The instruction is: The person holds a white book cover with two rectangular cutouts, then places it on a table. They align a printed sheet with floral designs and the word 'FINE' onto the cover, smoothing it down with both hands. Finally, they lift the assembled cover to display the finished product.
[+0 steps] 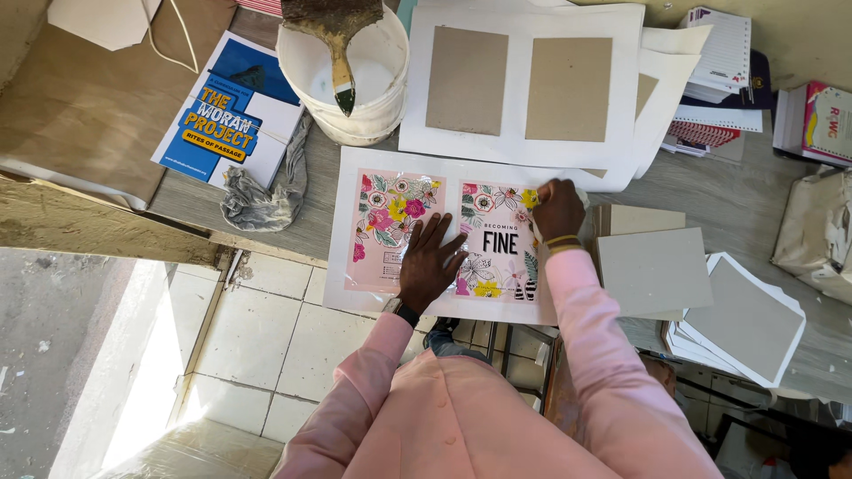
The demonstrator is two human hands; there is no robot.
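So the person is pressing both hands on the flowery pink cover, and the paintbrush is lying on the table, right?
Not quite. In the head view both hands, left hand and right hand, do press the flowery pink printed cover, but the wooden-handled paintbrush rests across the white plastic bucket.

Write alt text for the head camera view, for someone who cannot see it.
Seen from above, a person in pink sleeves presses the left hand flat on a pink floral printed cover sheet lying on a grey table, while the right hand rubs its upper right corner. Behind it are a white bucket holding a wide brush and grey cardboard rectangles on white paper.
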